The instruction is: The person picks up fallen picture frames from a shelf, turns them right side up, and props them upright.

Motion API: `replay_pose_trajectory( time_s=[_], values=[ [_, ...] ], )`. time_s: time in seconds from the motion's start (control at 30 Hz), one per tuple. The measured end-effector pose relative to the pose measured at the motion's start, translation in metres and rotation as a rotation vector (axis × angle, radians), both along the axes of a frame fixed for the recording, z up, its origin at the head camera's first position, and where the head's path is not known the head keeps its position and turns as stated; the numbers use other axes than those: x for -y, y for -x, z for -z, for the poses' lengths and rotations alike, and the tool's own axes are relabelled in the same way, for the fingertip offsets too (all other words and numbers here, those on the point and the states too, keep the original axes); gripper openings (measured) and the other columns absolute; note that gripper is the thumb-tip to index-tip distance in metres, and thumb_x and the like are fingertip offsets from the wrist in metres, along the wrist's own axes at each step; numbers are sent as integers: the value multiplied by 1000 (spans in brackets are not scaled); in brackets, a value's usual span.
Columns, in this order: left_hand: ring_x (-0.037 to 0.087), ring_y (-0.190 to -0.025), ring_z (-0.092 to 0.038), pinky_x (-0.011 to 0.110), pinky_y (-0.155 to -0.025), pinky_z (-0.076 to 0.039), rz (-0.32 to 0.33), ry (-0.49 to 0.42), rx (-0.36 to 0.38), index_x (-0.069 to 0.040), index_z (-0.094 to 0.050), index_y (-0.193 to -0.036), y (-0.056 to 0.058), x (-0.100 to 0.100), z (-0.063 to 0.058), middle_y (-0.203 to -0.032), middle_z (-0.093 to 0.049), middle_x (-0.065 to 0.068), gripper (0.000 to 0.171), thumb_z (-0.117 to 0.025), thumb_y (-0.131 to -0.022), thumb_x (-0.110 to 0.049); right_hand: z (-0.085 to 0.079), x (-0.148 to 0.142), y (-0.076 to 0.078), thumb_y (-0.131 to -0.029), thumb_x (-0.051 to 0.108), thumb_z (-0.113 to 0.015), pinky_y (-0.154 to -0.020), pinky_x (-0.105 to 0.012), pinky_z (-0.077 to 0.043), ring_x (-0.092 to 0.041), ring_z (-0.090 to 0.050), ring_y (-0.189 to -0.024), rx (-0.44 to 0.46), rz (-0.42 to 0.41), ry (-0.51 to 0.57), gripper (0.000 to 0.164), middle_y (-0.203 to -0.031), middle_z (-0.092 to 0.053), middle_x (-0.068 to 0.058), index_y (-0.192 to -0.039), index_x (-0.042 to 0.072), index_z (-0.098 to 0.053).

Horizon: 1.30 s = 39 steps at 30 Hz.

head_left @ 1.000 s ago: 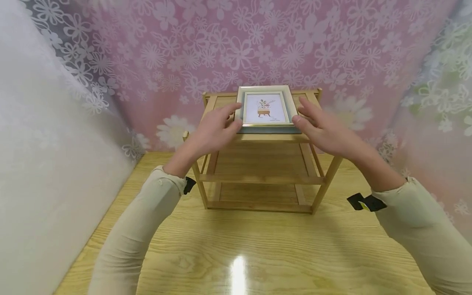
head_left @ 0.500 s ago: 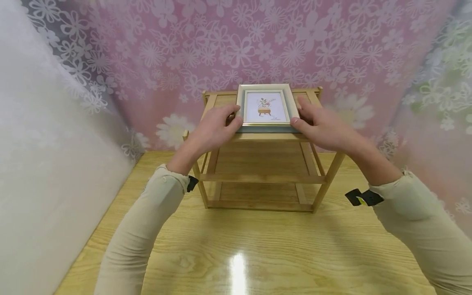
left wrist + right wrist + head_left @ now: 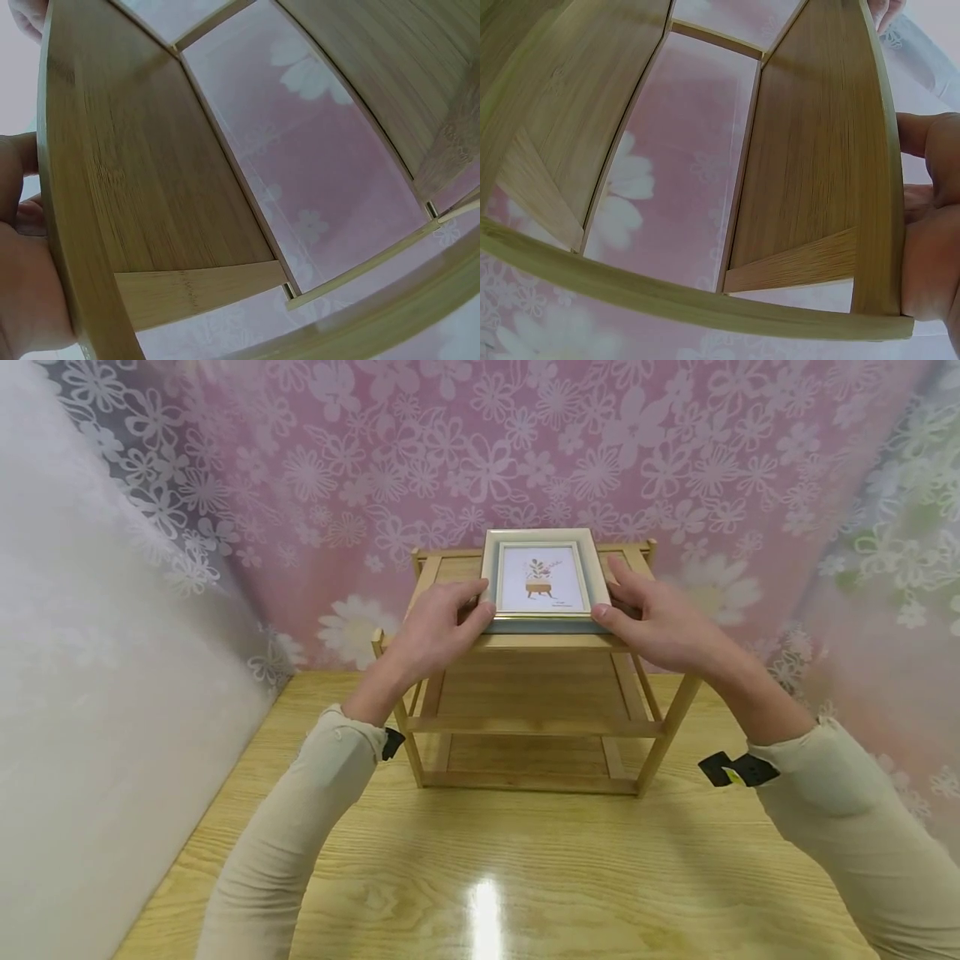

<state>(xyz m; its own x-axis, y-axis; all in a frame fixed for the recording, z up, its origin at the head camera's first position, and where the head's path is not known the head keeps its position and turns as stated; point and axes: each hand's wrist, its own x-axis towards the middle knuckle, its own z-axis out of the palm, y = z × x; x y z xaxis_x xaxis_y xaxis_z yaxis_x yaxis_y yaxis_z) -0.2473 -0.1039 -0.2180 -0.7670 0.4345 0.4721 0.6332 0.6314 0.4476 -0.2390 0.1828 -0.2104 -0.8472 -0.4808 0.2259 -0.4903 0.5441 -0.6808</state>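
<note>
A picture frame (image 3: 489, 560) with a pale border and a plant print lies face up on the top shelf of a small wooden rack (image 3: 532, 727), by its front edge. My left hand (image 3: 438, 622) holds the frame's left side, its thumb at the near corner. On the opposite side my right hand (image 3: 660, 618) holds it, thumb on the near right corner and fingers along the edge. Both wrist views look at the rack's shelves from the front; the left hand (image 3: 30, 285) and right hand (image 3: 934, 255) show at the top shelf's edge, the frame hidden.
Two lower shelves, a middle one (image 3: 532, 685) and a bottom one (image 3: 525, 756), sit under the top. A pink flowered wall covering (image 3: 450, 460) stands right behind the rack. A white wall (image 3: 120, 693) rises at left, and a wood-grain floor (image 3: 397, 860) lies in front.
Both hands have closed in on the frame's sides, the right thumb now on its corner. The frame has shifted very slightly to the right; the rack has stayed in place.
</note>
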Motion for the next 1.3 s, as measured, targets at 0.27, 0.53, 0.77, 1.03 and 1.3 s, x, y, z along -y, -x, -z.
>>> replay_pose_trajectory(
  time_s=[0.27,0.53,0.77,1.03,1.3],
  values=[
    [25,-132,-52,34,-111,-40,-13,-43,39,2,-54,-139,-3,2,2,-141,-56,17,44,-56,-101,-18,4,-2,-2,-104,18,-50,-112,-36,-31,-29,-23,-148,-4,-15,74,70,-165,-5,-10,-159,8,-8],
    [24,-130,-55,35,-109,-42,-57,-80,-2,-7,-50,-145,-9,3,9,-144,-54,10,48,-60,-100,-22,9,-4,-4,-103,10,-52,-116,-30,-27,-27,-18,-150,-63,-43,125,69,-165,-12,-9,-159,8,-13],
    [26,-129,-56,36,-102,-49,-13,-159,-50,-7,-52,-143,-9,4,13,-143,-55,12,48,-62,-99,-19,9,-6,-3,-103,10,-53,-113,-16,-28,-23,-16,-151,-64,-53,148,69,-166,-12,-5,-160,13,-14],
    [24,-130,-54,31,-101,-50,24,-215,-74,-5,-52,-143,-7,8,18,-144,-55,12,48,-64,-97,-14,11,-4,-1,-100,11,-58,-115,-16,-22,-18,-15,-151,-133,-23,118,72,-165,-15,-4,-159,13,-17],
    [25,-125,-59,32,-98,-52,40,-231,-94,-5,-51,-144,-6,8,22,-141,-57,13,52,-67,-96,-13,17,-5,1,-99,7,-60,-112,-10,-23,-18,-15,-151,-187,-29,140,73,-164,-16,-3,-159,15,-19]
  ],
)
